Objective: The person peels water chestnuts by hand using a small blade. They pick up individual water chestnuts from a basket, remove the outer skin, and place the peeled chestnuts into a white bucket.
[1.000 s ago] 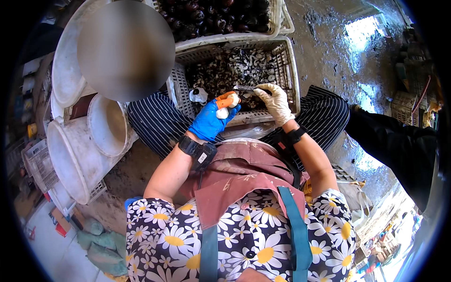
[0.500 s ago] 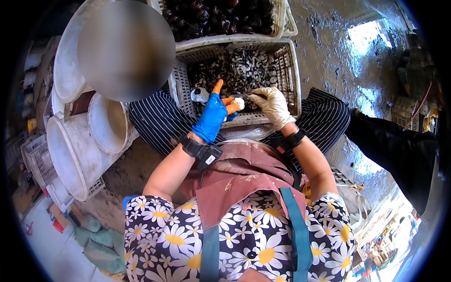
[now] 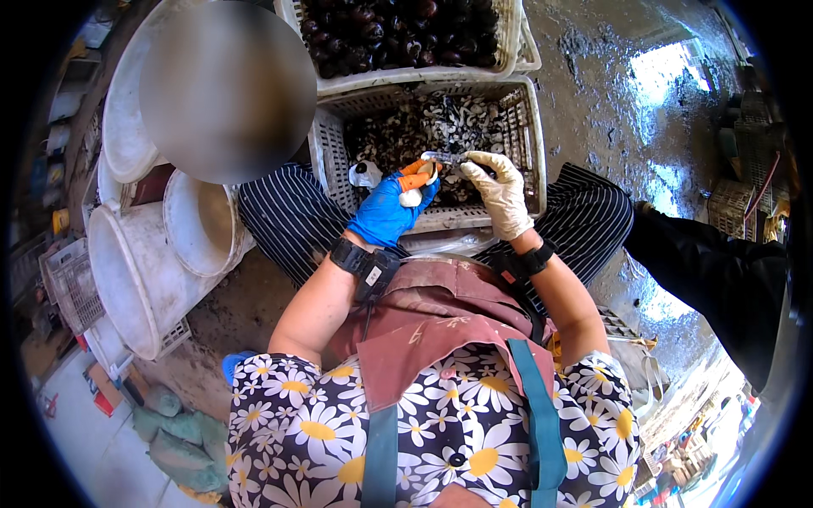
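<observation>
My left hand (image 3: 385, 210), in a blue glove with orange finger covers, is closed around a partly peeled water chestnut (image 3: 431, 172). A second, white rounded piece (image 3: 411, 198) sits lower against the same fingers. My right hand (image 3: 501, 196), in a whitish glove, pinches a small, thin metallic peeler (image 3: 447, 157). Its front end reaches the water chestnut at my left fingertips. Both hands are over the near part of a pale plastic crate (image 3: 532, 148), whose bottom is covered in dark and white peelings (image 3: 440, 118). A crumpled white thing with a black spot (image 3: 364, 174) lies left of my blue glove.
Beyond stands another crate (image 3: 514, 38), full of dark, glossy water chestnuts (image 3: 398, 30). Large white buckets (image 3: 127, 271) crowd my left side. Wet, muddy floor (image 3: 584, 93) stretches to the right, where a dark-trousered leg (image 3: 703, 262) shows. My striped knees flank the near crate.
My left hand has drawn its raised orange forefinger in around the water chestnut and turned it upward. My right hand has lifted slightly, bringing the peeler to it.
</observation>
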Demonstrator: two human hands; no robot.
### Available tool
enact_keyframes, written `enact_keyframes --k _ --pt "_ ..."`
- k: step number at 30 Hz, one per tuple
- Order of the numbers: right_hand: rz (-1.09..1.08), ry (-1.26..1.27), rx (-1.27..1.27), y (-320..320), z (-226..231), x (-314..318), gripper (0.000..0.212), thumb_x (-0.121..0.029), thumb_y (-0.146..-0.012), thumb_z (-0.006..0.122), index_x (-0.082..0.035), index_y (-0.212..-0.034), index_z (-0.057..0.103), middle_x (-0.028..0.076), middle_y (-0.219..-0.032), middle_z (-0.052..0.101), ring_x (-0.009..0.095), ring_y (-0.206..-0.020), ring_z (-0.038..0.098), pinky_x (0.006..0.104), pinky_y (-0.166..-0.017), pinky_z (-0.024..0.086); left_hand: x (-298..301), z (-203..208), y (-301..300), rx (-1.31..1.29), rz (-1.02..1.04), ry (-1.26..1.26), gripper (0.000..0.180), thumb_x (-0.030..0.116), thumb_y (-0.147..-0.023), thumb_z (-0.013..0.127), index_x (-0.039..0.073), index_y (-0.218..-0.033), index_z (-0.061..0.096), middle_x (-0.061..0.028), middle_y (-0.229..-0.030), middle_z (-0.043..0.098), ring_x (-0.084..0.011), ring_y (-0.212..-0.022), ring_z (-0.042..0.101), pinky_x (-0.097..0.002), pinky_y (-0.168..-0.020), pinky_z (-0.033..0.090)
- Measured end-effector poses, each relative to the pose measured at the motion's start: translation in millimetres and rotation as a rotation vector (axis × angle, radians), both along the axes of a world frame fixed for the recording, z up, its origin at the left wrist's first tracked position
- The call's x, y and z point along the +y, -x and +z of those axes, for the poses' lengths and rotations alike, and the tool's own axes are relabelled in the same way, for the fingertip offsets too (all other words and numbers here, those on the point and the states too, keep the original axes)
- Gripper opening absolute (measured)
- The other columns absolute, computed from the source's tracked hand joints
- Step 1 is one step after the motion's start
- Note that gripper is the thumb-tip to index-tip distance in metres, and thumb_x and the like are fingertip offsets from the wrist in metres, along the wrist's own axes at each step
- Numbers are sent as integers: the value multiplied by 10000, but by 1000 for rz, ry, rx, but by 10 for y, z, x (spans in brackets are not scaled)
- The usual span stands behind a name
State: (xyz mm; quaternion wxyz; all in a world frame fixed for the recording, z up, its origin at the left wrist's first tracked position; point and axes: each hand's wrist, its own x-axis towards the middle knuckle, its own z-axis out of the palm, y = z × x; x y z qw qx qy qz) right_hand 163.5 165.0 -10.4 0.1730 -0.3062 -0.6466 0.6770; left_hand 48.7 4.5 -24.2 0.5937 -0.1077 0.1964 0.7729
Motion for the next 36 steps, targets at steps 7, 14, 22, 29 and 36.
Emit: enact_keyframes --k 7,14,22,29,36 --pt "172 -760 124 46 179 36 214 -104 -703 750 -87 -901 670 42 -751 622 204 -704 555 312 -658 445 12 -43 -96 -102 116 103 288 -6 -905 454 -25 -1185 522 -129 -1087 584 -213 -996 576 -295 -888 499" --pt "54 -595 48 -28 18 117 195 -99 -720 747 -72 -900 679 41 -801 639 188 -757 576 292 -699 462 13 -110 -130 -96 29 126 301 6 -898 496 -13 -1198 519 -137 -1103 589 -233 -1019 578 -313 -885 503" --pt "-70 -390 -63 -61 -77 215 202 -101 -724 742 -83 -915 677 34 -788 648 176 -743 573 302 -683 459 90 125 -195 21 49 198 271 9 -893 501 -3 -1159 556 -97 -1061 613 -189 -989 588 -290 -890 500" --pt "-29 61 -54 -50 23 103 181 -94 -777 721 -49 -946 673 35 -837 636 124 -814 588 263 -737 484 63 83 -138 61 -39 188 344 33 -900 497 10 -1244 499 -128 -1104 592 -217 -1012 578 -310 -878 504" --pt "63 71 -24 -83 35 -54 186 -103 -804 697 -37 -975 667 37 -884 621 119 -856 574 262 -777 466 2 136 -77 -67 -86 120 240 16 -883 529 11 -1122 539 -143 -1084 598 -244 -1001 592 -342 -888 511"
